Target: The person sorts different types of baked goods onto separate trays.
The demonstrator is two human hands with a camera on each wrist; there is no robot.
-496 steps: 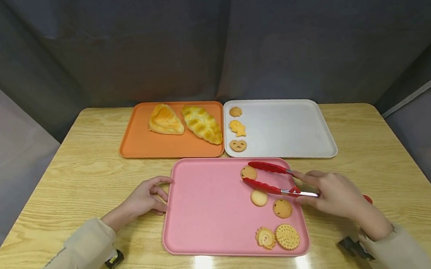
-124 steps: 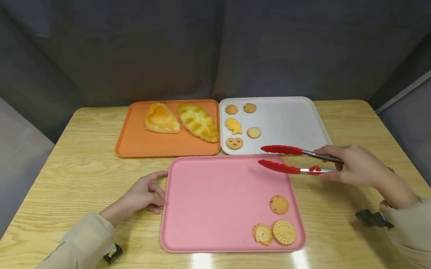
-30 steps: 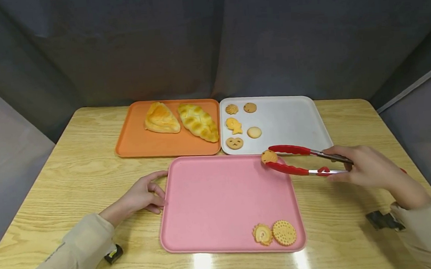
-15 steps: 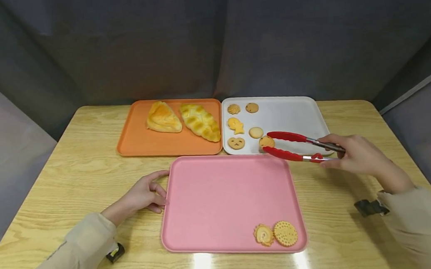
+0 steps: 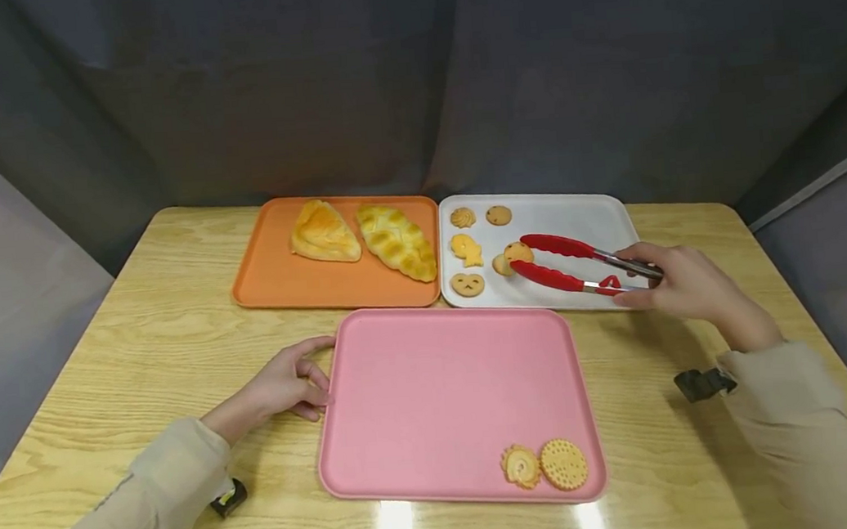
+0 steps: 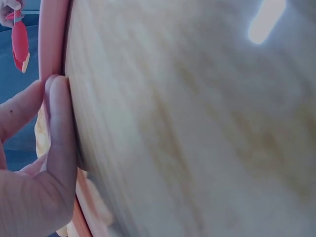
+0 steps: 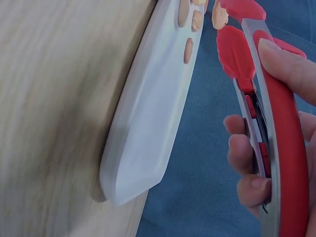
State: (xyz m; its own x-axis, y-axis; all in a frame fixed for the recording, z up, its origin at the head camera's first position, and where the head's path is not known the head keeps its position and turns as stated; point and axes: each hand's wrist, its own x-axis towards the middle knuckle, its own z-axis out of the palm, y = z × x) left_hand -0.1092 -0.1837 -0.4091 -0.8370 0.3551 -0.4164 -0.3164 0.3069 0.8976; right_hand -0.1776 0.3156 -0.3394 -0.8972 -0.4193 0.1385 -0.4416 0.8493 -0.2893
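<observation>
My right hand (image 5: 683, 281) grips red-tipped tongs (image 5: 557, 245), its thumb and fingers wrapped round the handles in the right wrist view. Between the tong tips is a round chocolate chip cookie (image 5: 519, 253), held above the white tray (image 5: 581, 298). From the head view it overlaps a plain round cookie (image 5: 500, 266) lying on that tray. My left hand (image 5: 284, 382) touches the left rim of the pink tray (image 5: 433, 395) with its fingertips (image 6: 59, 89). A flower-edged cookie (image 5: 520, 466) and a dotted round cookie (image 5: 564, 464) lie in the pink tray's near right corner.
Along the white tray's left side lie a swirl cookie (image 5: 463, 217), a fish-shaped cookie (image 5: 467, 250), a heart-shaped cookie (image 5: 467, 284) and another chocolate chip cookie (image 5: 498, 215). An orange tray (image 5: 285, 295) beside it bears a triangular pastry (image 5: 324, 232) and a braided bread (image 5: 396, 242).
Since the first frame, a chocolate chip cookie and the plain cookie have come onto the white tray. The tongs have carried another chip cookie from the pink tray over it. The left hand stays put.
</observation>
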